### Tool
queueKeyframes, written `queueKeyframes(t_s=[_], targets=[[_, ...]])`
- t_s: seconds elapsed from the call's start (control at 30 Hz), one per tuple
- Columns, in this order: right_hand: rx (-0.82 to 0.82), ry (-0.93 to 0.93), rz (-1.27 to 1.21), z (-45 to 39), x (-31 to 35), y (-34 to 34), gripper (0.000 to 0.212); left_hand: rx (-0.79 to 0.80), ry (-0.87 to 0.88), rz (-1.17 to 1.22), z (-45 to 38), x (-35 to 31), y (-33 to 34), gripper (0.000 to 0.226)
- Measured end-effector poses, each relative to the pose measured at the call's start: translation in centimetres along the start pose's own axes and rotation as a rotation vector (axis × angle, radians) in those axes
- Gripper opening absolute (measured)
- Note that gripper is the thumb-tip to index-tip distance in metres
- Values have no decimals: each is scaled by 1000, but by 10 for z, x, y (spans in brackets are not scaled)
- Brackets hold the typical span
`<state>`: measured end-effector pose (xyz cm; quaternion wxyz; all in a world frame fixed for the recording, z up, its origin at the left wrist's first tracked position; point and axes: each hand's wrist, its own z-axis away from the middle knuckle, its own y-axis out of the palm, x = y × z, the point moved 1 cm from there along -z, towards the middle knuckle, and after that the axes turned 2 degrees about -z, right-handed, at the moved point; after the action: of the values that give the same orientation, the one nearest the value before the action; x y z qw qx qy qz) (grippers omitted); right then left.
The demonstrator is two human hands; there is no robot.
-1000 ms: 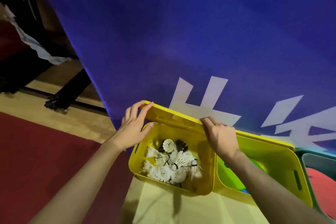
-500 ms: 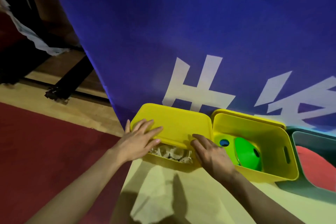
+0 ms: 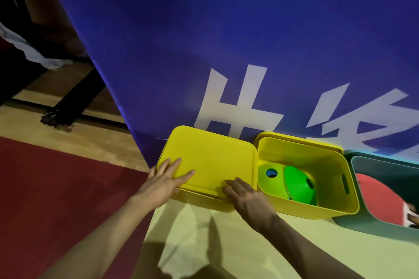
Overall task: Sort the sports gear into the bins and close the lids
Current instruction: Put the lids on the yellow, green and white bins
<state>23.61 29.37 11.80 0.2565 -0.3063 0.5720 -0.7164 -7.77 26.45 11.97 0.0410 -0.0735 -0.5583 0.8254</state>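
**Lid down on the left bin — press it home**

Hands are both flat on the yellow lid (image 3: 210, 161), which lies over the left yellow bin (image 3: 204, 199). The left hand (image 3: 162, 180) rests on the lid's near-left corner with its fingers spread and straight; the right hand (image 3: 247, 197) covers the near edge toward the right corner, fingers extended, nothing pinched or curled round. A thin dark gap shows under the near edge between the two hands, so the lid looks laid on but perhaps not fully seated there.

To finish well, I would press straight down along the near edge, then run the palms to the far corners, which no hand reaches now. Even pressure matters — pushing one corner alone could tip the opposite one up.

Room is tight at the back: the far edge of the lid sits right against the blue banner (image 3: 226, 41), so the hands should work from the front and sides. To the right, touching or just beside, stands the open yellow bin (image 3: 340, 201) with green cones (image 3: 297, 183) inside, its lid not yet on. Beyond it a grey-green bin (image 3: 385, 161) holds a red paddle (image 3: 376, 195), also uncovered. The pale floor (image 3: 204, 244) in front of the bins gives free space for shifting sideways.
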Motion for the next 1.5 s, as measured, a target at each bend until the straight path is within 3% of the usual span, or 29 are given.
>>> queueKeyframes(t_s=[0.2, 0.37, 0.57, 0.77, 0.87, 1.0, 1.2, 1.5], targets=[[22, -94, 46, 1, 8, 5, 62, 18, -1, -12, 3, 5, 9, 88], [14, -78, 37, 6, 9, 1, 56, 3, 15, 64, 7, 9, 9, 88], [-57, -59, 78, 13, 25, 1, 55, -22, 36, -2, 2, 12, 3, 104], [-162, -61, 52, 19, 27, 5, 47, 39, 23, -28, -3, 19, 11, 91], [-205, 55, -9, 25, 23, 7, 57, 81, -2, 34, 2, 20, 15, 82], [-230, 226, -63, 33, 18, 12, 73, 8, -39, 85, 8, 22, 19, 92], [-253, 211, -77, 34, 14, 14, 74, -40, 1, 45, -1, 18, 9, 105], [-198, 277, -211, 41, 17, 37, 97, -1, 1, 136, -6, 24, 9, 114]])
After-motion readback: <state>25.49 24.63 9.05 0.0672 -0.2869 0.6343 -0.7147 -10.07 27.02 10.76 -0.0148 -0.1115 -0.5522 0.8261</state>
